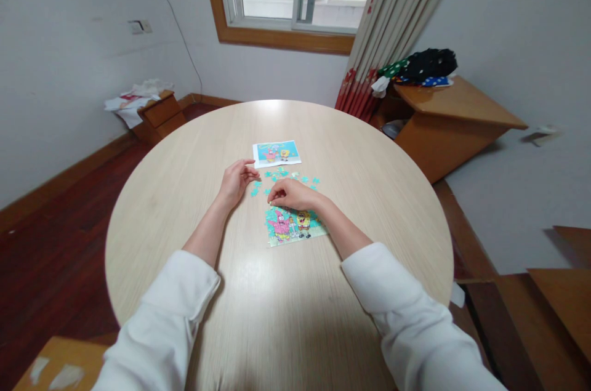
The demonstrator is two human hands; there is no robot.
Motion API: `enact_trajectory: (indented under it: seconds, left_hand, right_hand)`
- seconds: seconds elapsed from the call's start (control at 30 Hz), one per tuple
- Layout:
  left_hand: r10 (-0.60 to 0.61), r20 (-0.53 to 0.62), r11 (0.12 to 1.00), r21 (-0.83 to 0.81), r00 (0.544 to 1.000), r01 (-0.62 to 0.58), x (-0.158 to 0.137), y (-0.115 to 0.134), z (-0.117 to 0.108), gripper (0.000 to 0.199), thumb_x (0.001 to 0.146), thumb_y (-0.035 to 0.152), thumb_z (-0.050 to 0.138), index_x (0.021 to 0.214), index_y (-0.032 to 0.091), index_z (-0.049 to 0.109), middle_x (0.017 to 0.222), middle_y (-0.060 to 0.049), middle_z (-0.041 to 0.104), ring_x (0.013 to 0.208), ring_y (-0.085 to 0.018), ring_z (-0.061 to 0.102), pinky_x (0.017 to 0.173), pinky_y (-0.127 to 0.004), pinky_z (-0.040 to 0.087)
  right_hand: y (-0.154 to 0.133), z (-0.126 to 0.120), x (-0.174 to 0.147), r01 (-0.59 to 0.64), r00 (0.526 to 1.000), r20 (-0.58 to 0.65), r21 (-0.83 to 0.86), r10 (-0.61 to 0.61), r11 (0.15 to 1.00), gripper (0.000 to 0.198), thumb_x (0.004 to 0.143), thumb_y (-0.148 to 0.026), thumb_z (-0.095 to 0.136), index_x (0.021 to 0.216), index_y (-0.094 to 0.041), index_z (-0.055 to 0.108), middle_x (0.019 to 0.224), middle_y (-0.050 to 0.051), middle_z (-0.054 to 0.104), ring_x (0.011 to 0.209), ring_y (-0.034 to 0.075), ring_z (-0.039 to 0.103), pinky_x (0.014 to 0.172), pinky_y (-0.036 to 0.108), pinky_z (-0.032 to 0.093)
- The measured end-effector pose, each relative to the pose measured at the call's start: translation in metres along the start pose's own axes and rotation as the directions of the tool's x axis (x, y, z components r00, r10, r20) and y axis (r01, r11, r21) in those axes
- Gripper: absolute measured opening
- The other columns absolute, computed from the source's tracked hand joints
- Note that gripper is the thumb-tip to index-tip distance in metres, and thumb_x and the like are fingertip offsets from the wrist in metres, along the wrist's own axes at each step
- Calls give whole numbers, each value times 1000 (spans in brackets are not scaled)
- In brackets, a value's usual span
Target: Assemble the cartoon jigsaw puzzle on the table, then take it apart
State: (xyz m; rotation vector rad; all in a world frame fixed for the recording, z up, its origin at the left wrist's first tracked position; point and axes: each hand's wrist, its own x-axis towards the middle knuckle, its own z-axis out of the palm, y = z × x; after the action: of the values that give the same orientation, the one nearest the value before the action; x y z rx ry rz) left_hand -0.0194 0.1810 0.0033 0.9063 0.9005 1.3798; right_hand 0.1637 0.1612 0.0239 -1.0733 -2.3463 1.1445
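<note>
A partly assembled jigsaw puzzle (292, 229) with a pink starfish figure and a yellow sponge figure lies on the round table. My right hand (292, 194) is over its upper edge, thumb and fingertips pinched on a small puzzle piece (270, 202) at the upper left corner. My left hand (239, 181) rests on the table to the left, fingers apart and holding nothing. Loose turquoise puzzle pieces (279, 173) are scattered beyond and between the hands. Farther back lies a printed picture sheet (277, 154) with the same figures.
The round wooden table (175, 157) fills the middle of the view. To the right stands a tilted-looking wooden cabinet (457, 111) with dark cloths (429, 66) on top. Papers (138, 98) lie on a small drawer unit at the left. Beyond are a window and a curtain (392, 3).
</note>
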Motion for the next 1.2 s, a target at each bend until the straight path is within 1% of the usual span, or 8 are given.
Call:
enact_trajectory:
  seconds: [0.13, 0.3, 0.47, 0.57, 0.63, 0.9, 1.1, 1.2]
  left_hand:
    - [3, 1, 1000, 18, 1000, -3, 0, 0, 0, 22, 79, 32, 53, 86, 12, 61, 58, -2, 63, 58, -13, 61, 67, -29, 51]
    - [3, 6, 1000, 20, 1000, -4, -1, 0, 0, 22, 79, 32, 53, 87, 12, 60, 58, -2, 63, 59, -14, 61, 68, -30, 51]
    - [1, 14, 1000, 2, 1000, -1, 0, 0, -1, 22, 79, 31, 54, 86, 12, 60, 59, -2, 64, 59, -14, 62, 67, -29, 51]
    - [-1, 7, 1000, 0, 1000, 1, 1, -1, -2, 21, 79, 31, 53, 86, 12, 60, 58, -2, 64, 58, -14, 62, 65, -29, 51]
    - [-3, 5, 1000, 5, 1000, 3, 1, -1, -1, 22, 79, 31, 54, 86, 12, 61, 59, -2, 63, 58, -14, 62, 66, -29, 51]
    - [-4, 5, 1000, 9, 1000, 4, -1, 1, 0, 22, 81, 32, 53, 86, 12, 60, 59, -2, 63, 59, -13, 62, 67, -28, 51]
    - [-10, 0, 1000, 4, 1000, 10, -1, 2, 0, 20, 81, 30, 53, 85, 12, 61, 58, -1, 63, 58, -13, 62, 66, -28, 51]
    - [-15, 1, 1000, 5, 1000, 15, -2, 3, 1, 20, 81, 29, 52, 85, 12, 61, 58, -2, 63, 59, -13, 62, 66, -28, 51]
  right_hand:
    - [1, 1, 0, -10, 1000, -9, 28, 10, 1000, 9, 69, -8, 63, 75, -10, 69, 68, 2, 61, 63, 9, 49, 61, 23, 37]
    - [4, 3, 1, -29, 999, -33, 136, 34, 990, 8, 68, -10, 61, 74, -11, 66, 62, -2, 55, 58, 8, 46, 58, 23, 36]
    - [6, 1, 1, -12, 988, -144, 320, 61, 947, 7, 71, -13, 57, 75, -13, 62, 61, -2, 53, 58, 8, 45, 56, 22, 35]
    - [7, -1, 0, -8, 972, -214, 375, 95, 927, 7, 70, -13, 56, 76, -13, 60, 60, -3, 51, 56, 8, 43, 54, 22, 33]
    - [7, -2, 0, -8, 965, -238, 386, 108, 922, 6, 69, -13, 56, 74, -13, 59, 59, -3, 50, 55, 7, 42, 54, 21, 32]
    - [8, -1, 0, -16, 966, -233, 378, 112, 926, 4, 69, -14, 55, 72, -13, 58, 58, -4, 48, 54, 7, 41, 52, 22, 31]
    - [9, -5, -1, -30, 944, -299, 345, 140, 938, 8, 69, -13, 54, 75, -13, 60, 58, -3, 47, 54, 8, 40, 51, 22, 29]
    - [12, -11, -4, -19, 928, -351, 297, 127, 955, 9, 71, -14, 52, 75, -13, 60, 61, -1, 50, 56, 8, 41, 53, 22, 31]
